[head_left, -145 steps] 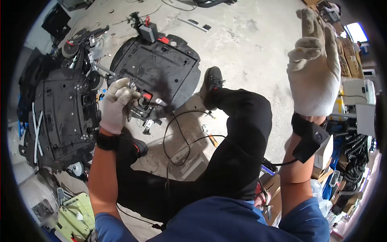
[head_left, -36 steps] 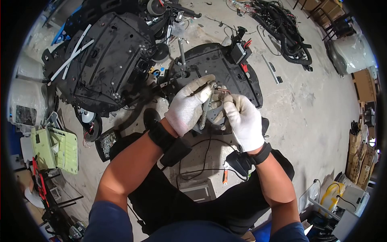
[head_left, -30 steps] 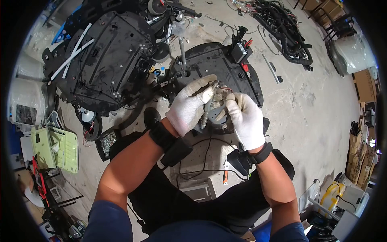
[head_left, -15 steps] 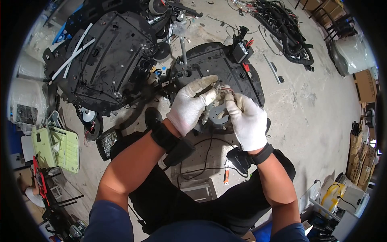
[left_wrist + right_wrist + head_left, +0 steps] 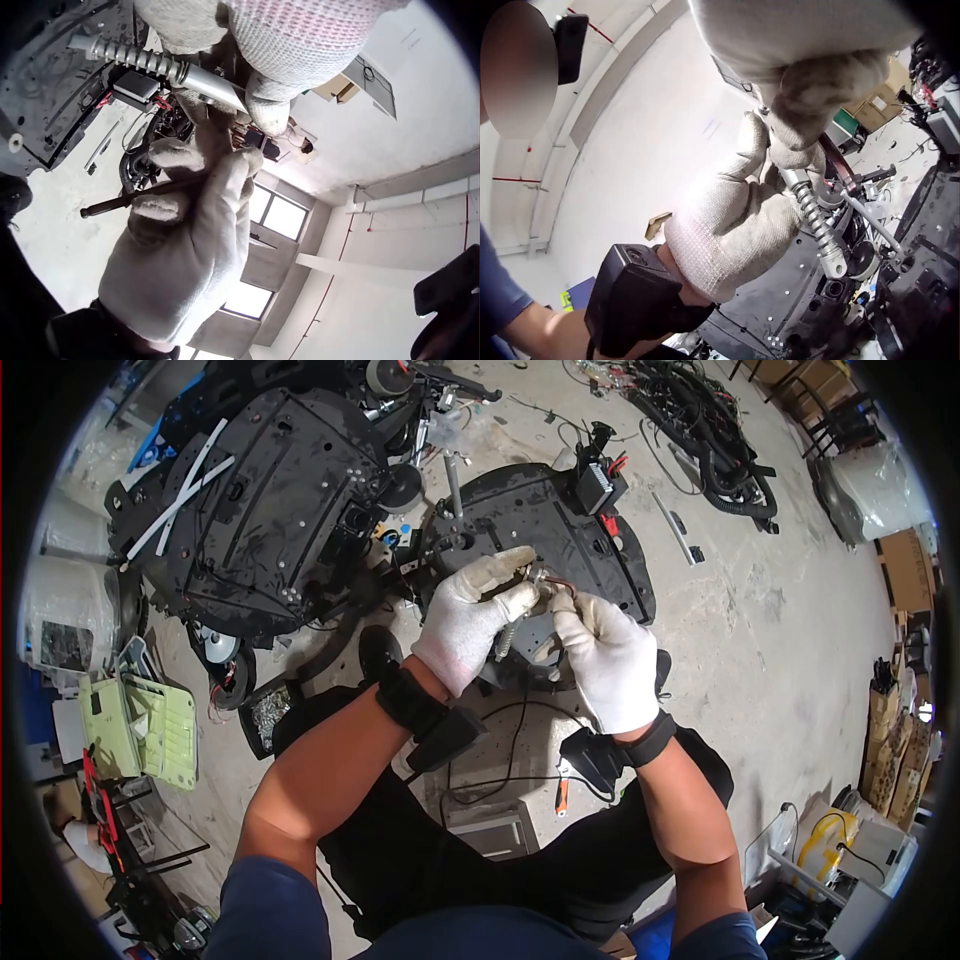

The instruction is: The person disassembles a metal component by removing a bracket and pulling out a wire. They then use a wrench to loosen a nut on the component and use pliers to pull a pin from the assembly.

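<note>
The coil-spring shock absorber is in the grip of the left hand, a hex key pinched beside it by the right hand, above a black plate, apparently a turning step calling next for steady alignment.

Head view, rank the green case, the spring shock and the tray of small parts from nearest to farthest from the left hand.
1. Spring shock: held in the left hand.
2. Tray of small parts: to the person's left.
3. Green case: also left, farther out.
</note>
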Tool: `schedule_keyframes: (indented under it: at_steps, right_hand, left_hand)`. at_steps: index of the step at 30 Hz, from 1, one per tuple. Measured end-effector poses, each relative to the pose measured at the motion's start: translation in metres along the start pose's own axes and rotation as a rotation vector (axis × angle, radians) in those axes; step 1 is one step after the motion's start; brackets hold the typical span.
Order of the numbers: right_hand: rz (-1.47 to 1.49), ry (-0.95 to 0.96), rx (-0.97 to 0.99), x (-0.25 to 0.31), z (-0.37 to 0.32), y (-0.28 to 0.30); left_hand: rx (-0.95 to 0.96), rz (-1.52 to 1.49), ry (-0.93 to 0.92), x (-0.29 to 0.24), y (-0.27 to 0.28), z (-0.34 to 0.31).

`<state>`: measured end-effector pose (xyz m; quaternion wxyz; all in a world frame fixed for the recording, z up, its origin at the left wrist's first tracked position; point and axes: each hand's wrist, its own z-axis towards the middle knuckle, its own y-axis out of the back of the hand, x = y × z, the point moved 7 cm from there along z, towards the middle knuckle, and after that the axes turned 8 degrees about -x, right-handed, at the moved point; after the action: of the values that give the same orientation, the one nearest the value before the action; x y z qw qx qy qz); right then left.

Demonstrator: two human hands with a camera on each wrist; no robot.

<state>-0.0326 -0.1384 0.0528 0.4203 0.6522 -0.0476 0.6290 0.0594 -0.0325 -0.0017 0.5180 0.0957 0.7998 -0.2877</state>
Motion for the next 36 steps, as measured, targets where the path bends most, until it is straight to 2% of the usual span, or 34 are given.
schedule_keyframes:
  at_steps: [2, 4, 5, 7, 8, 14, 16, 17, 19, 26, 28, 31, 33, 34, 35, 36]
  right_hand:
    - [0.087, -0.075, 0.011, -0.005, -0.001, -0.001]
    - [-0.005, 0.082, -0.002, 0.0, -0.002, 0.001]
    - [-0.005, 0.082, -0.002, -0.004, -0.001, 0.0]
    - [-0.1, 0.35, -0.043, 0.008, -0.003, 0.001]
    - [-0.099, 0.35, -0.043, 0.008, -0.003, 0.001]
    - [0.042, 0.191, -0.016, 0.0, -0.001, -0.001]
    - [0.209, -0.022, 0.049, -0.008, -0.001, -0.005]
    - [0.208, -0.023, 0.048, -0.005, -0.001, -0.005]
    - [0.395, -0.229, 0.053, -0.011, -0.002, -0.006]
    - [0.499, -0.29, 0.082, -0.01, -0.004, -0.006]
    - [0.326, -0.182, 0.077, -0.01, -0.002, -0.004]
    - [0.301, -0.079, 0.099, -0.009, 0.0, -0.003]
    - [0.54, -0.403, 0.164, -0.01, -0.005, 0.003]
    - [0.586, -0.428, 0.123, -0.001, -0.004, 0.019]
    - [0.686, -0.4, 0.075, 0.003, -0.004, 0.037]
    - [0.763, -0.386, -0.041, 0.009, -0.006, 0.06]
  left_hand:
    - [0.001, -0.002, 0.006, 0.002, 0.0, 0.001]
    - [0.002, -0.005, 0.012, 0.005, 0.002, 0.002]
    - [0.021, -0.022, -0.015, 0.006, 0.002, 0.002]
    - [0.04, -0.039, -0.043, 0.007, 0.001, 0.003]
    - [0.039, -0.056, -0.051, 0.007, 0.001, 0.004]
    - [0.106, -0.2, -0.003, 0.007, -0.001, 0.004]
    - [0.149, -0.259, 0.034, 0.009, -0.004, 0.002]
    - [0.173, -0.313, 0.052, 0.009, -0.007, 0.0]
    - [0.198, -0.367, 0.072, 0.009, -0.009, -0.001]
    - [0.25, -0.353, 0.045, 0.008, -0.012, -0.001]
    - [0.249, -0.335, 0.037, 0.008, -0.012, -0.001]
    - [0.215, -0.3, 0.039, 0.006, -0.01, -0.001]
    - [0.193, 0.178, -0.064, -0.004, -0.008, -0.005]
    - [0.244, -0.187, 0.095, 0.007, -0.009, -0.002]
    - [0.156, -0.072, 0.075, 0.003, -0.007, -0.004]
    - [0.178, -0.142, 0.101, -0.005, -0.013, -0.011]
